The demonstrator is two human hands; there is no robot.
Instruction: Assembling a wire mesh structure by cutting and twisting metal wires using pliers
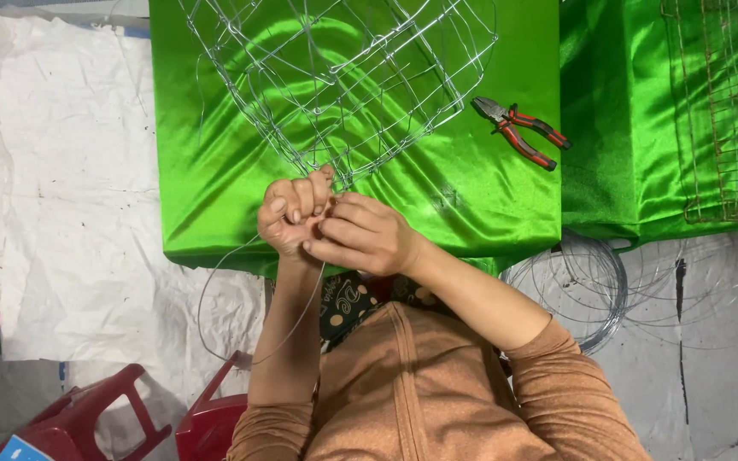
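cloth (215,171) shiny green | wire frame (335,60) silver | pliers (523,132) red/blk grips | stool (87,418) red | sleeves (557,384) tan

Bare metal is catching the light in a thin, silvery wire cage (335,77), smooth and bright, as it is sitting on glossy green satin cloth (215,171) that is creasing into shiny folds. A loose wire strand (215,282) of the same dull-silver metal is looping below the left hand (294,213) and the right hand (367,235). Steel pliers (520,132) are showing grey matt jaws and red-and-black handles that look like plastic. A coil of wire (595,286) is gleaming on wrinkled, matt white sheeting (70,213). Red stools (87,418) are looking like smooth plastic; the sleeves are soft, matt brown knit
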